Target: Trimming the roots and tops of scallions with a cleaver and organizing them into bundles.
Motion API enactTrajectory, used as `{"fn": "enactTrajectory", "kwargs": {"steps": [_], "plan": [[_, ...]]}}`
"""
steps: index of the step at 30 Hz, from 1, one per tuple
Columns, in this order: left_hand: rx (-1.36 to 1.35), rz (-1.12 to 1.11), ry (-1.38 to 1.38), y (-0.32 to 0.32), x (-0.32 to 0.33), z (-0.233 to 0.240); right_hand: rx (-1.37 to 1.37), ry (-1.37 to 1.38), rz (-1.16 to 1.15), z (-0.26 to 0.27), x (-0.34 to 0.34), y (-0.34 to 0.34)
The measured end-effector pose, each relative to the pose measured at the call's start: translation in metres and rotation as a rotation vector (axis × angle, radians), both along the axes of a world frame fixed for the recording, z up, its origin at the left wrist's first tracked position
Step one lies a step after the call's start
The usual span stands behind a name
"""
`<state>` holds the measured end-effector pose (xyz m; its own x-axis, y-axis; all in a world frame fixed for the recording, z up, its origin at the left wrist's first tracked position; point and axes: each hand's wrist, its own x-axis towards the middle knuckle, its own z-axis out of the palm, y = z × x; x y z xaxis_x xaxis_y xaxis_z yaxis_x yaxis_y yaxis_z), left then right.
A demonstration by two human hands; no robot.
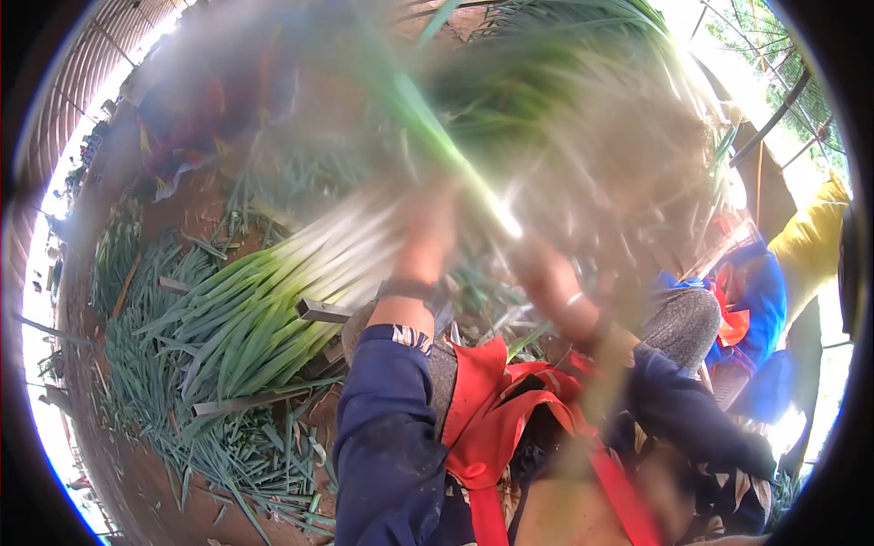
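A green onion stalk [471, 170] slants through the middle of the view, its white end down toward me. My right hand [546, 269], badly blurred, is at that white end and appears to grip it; the fingers are not distinct. To the left of the stalk is my left hand [430, 218], with a dark band at the wrist. Its fingers are lost in haze, so its hold cannot be made out. Beside it lies a bundle of green onions [273, 293], white ends toward the hand, across square metal tubes [324, 311].
Cut green leaves [252, 450] litter the brown ground at left. A blurred heap of green onions [539, 102] fills the upper right. Another person in blue clothing [758, 293] is at right, near something yellow [812, 232]. A red apron [485, 403] covers my lap.
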<state>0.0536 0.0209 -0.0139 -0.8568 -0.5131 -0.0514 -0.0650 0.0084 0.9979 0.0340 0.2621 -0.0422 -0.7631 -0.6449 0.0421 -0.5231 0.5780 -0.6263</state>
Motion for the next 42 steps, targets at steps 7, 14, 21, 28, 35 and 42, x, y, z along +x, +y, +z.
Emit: {"fn": "enactTrajectory", "kwargs": {"steps": [7, 14, 21, 28, 35, 42], "plan": [[-0.044, -0.066, -0.017, -0.010, -0.007, -0.025, 0.132, -0.168, -0.034, -0.017, -0.009, -0.003], [0.132, 0.081, 0.246, 0.002, -0.009, -0.069, 0.018, -0.117, -0.043, 0.011, 0.011, -0.014], [-0.032, 0.288, -0.017, 0.031, -0.030, -0.052, -0.102, 0.120, -0.113, 0.036, 0.028, -0.022], [-0.109, 0.388, -0.012, 0.042, -0.034, -0.019, -0.043, -0.006, -0.138, 0.053, 0.023, -0.031], [-0.202, 0.365, -0.005, 0.049, -0.033, -0.005, -0.073, 0.010, -0.139, 0.058, 0.024, -0.014], [0.123, 0.277, 0.049, 0.033, -0.027, -0.025, -0.207, -0.110, -0.130, 0.047, 0.027, -0.023]]}}
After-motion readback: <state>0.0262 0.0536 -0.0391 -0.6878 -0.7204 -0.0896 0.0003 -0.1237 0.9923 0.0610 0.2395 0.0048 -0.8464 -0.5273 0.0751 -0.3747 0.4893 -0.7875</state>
